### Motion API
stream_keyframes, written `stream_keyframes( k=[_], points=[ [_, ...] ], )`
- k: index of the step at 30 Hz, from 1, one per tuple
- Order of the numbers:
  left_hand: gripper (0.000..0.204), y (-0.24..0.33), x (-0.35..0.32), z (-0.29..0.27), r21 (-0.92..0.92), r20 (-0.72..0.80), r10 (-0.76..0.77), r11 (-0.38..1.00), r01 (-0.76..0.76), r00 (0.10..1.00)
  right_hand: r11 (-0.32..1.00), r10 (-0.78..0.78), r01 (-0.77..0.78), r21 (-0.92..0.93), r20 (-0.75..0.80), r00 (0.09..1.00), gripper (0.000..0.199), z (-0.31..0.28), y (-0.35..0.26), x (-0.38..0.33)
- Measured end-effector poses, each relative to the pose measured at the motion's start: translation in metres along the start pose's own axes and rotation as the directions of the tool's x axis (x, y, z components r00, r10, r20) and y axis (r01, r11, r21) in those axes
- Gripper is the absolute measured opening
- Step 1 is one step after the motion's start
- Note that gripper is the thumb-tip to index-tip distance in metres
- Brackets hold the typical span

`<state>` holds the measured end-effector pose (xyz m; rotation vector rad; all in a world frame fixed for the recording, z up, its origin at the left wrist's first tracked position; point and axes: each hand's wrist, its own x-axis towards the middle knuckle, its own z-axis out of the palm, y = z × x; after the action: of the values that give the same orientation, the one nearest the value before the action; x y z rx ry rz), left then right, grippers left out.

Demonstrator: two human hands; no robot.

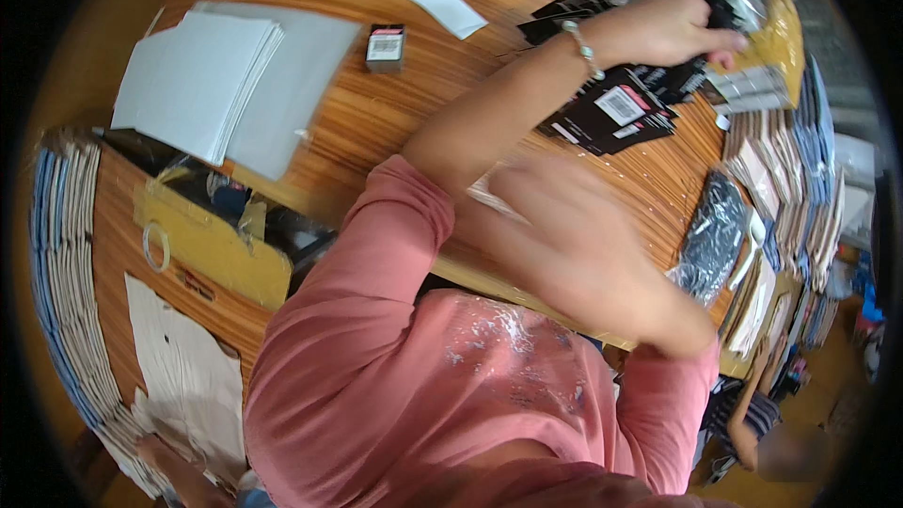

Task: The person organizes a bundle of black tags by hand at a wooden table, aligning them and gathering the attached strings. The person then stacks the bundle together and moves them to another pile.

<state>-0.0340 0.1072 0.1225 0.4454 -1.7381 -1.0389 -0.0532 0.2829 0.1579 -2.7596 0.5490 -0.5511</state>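
Note:
My left arm, with a beaded bracelet (583, 49) at the wrist, stretches across the table to the far right. There my left hand (673, 28) is closed, its fingers curled at dark tags, partly hidden by the hand. Below it lies a loose pile of black tags (616, 113) with white barcode labels. My right hand (564, 230) is over the near table edge, crossing under my left forearm. Motion smears its fingers, so what they hold cannot be made out. A small stack of barcode labels or tags (385, 47) stands to the left of my left forearm.
White sheets (202, 75) lie on a clear plastic sheet at the left. White paper strips (437, 0) lie at the back. A bag of dark small items (710, 226) and folded garments (776, 160) are at the right. An open drawer (216, 240) and more folded garments (66, 263) are at the left.

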Motion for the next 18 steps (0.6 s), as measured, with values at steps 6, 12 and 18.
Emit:
stream_keyframes(
  k=[6, 12, 18],
  points=[
    [0.040, 0.003, 0.009, 0.010, -0.166, 0.096, 0.075, 0.984, -0.058, 0.993, 0.938, 0.244, -0.139, -0.317, 0.323, 0.914, 0.012, 0.105, 0.052, 0.108],
    [0.036, -0.013, 0.007, 0.007, -0.361, 0.123, 0.091, 0.932, -0.040, 0.988, 0.861, 0.334, -0.136, -0.489, 0.343, 0.878, 0.018, 0.167, 0.075, 0.112],
    [0.036, -0.019, 0.009, 0.010, -0.411, 0.169, 0.106, 0.911, -0.027, 0.980, 0.888, 0.279, -0.036, -0.458, 0.476, 0.834, 0.018, 0.180, 0.081, 0.117]
  ],
)
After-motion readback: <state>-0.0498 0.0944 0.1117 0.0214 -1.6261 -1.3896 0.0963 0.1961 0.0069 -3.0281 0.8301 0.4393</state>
